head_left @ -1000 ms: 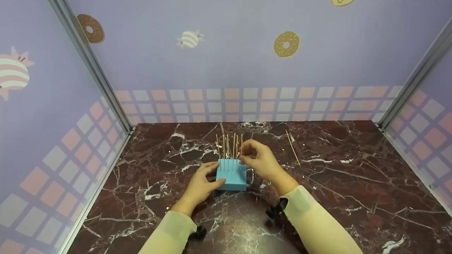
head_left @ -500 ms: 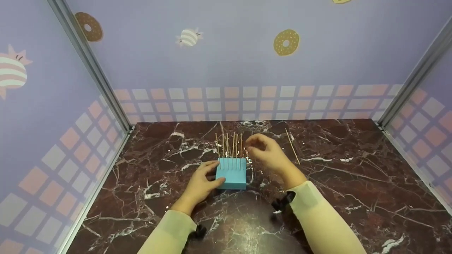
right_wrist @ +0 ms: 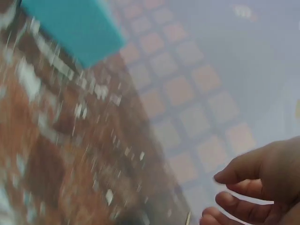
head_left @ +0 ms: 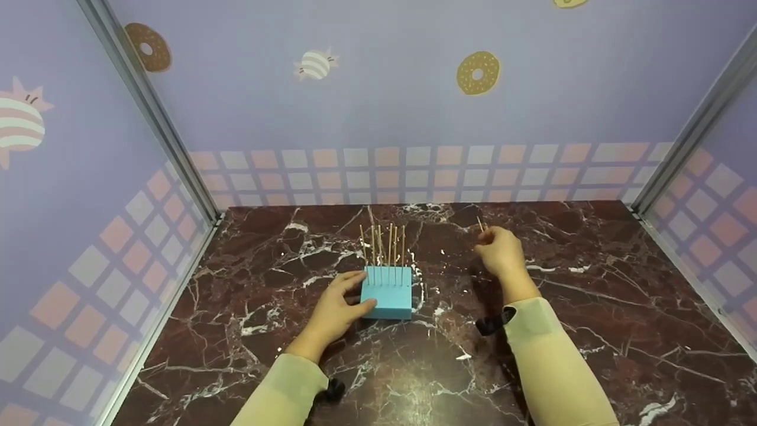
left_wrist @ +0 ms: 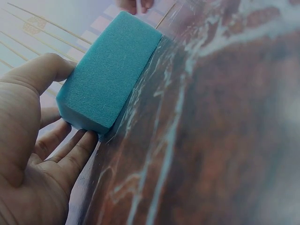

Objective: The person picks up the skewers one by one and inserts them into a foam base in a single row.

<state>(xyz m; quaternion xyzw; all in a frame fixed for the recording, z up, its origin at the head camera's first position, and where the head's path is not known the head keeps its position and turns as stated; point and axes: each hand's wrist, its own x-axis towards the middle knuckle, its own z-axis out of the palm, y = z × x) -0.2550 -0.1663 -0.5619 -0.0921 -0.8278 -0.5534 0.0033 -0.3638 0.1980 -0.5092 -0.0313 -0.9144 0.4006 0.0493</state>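
Note:
A light blue foam block (head_left: 387, 299) sits on the table with several thin wooden skewers (head_left: 390, 244) standing upright in its top, in a row. My left hand (head_left: 332, 312) holds the block at its left side; in the left wrist view the thumb lies at the upper edge and the fingertips at the end face of the block (left_wrist: 110, 70). Out to the right, my right hand (head_left: 502, 255) is over a loose skewer (head_left: 479, 222), whose far tip shows past the fingers. The right wrist view has the thumb and fingers (right_wrist: 255, 164) apart, nothing between them.
Small white crumbs (head_left: 442, 252) are scattered on the dark red marbled table (head_left: 591, 331), mostly right of the block. A patterned back wall (head_left: 378, 106) and side walls with metal posts (head_left: 148, 112) close in the table.
My right hand has left the skewers at the block and moved right to the loose skewer, covering most of it. The left hand has stayed on the block.

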